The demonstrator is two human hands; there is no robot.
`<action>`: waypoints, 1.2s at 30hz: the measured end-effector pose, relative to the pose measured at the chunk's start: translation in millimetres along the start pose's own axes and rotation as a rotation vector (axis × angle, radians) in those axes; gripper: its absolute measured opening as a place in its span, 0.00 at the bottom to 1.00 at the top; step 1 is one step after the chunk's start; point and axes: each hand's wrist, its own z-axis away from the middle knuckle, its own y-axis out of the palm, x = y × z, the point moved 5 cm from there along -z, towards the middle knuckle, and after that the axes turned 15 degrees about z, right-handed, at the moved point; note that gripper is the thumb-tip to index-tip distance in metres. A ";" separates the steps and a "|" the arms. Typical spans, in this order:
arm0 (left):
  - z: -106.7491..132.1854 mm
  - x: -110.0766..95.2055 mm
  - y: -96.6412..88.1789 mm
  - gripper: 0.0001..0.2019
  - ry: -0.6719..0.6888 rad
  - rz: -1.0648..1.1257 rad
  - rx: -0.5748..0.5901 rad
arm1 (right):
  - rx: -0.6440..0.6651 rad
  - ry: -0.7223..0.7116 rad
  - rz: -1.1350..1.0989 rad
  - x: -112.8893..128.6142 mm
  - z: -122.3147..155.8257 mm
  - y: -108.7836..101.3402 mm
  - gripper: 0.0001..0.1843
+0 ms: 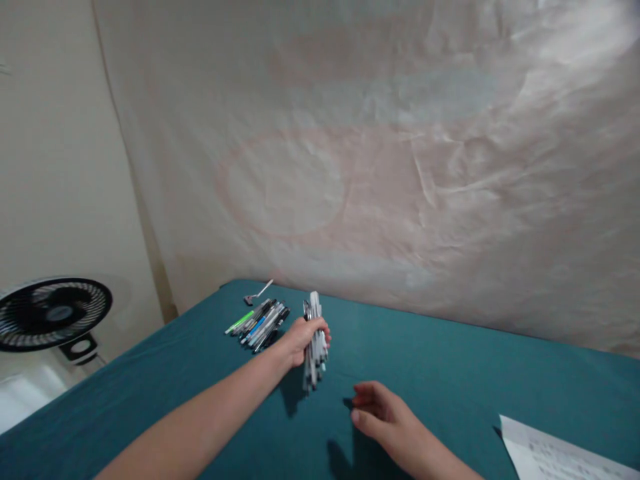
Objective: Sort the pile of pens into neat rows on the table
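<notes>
My left hand (303, 339) is closed around a bundle of pens (315, 357), mostly white and clear, held above the green-covered table (440, 353). The bundle's lower ends fan out a little, and its shadow falls on the cloth. To the left of that hand lies a pile of pens (263, 323) in black, grey and blue, with a bright green one at its left edge. My right hand (383, 417) hovers low over the cloth, right of the bundle. Its fingers are curved and apart from the thumb, with nothing between them.
A razor (259, 293) with a white handle lies at the table's far left. Printed paper (560, 453) rests at the front right. Beyond the left edge stands a black fan (55, 313). A wrinkled pale sheet (380, 167) hangs behind the table.
</notes>
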 end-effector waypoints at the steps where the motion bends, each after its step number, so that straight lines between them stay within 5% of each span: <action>1: -10.4 -7.2 -13.5 0.07 0.021 -0.073 -0.020 | -0.015 -0.036 0.045 -3.4 0.9 -1.0 0.15; 5: -45.2 -26.6 -56.9 0.07 0.097 -0.442 -0.142 | -0.061 -0.216 0.347 -2.5 7.3 4.2 0.10; 8: -59.9 -24.8 -70.3 0.10 0.135 -0.699 -0.242 | -0.077 -0.335 0.552 5.3 12.3 13.6 0.12; 19: -71.3 0.3 -60.2 0.13 0.255 -1.157 -0.345 | -0.064 -0.400 0.716 4.8 11.9 22.1 0.16; 29: -47.5 5.2 -67.9 0.23 0.405 -1.250 -0.381 | -0.081 -0.419 0.745 5.5 14.4 21.3 0.16; 36: -35.8 10.8 -72.5 0.31 0.424 -1.216 -0.353 | -0.068 -0.597 0.871 -20.3 18.1 44.3 0.10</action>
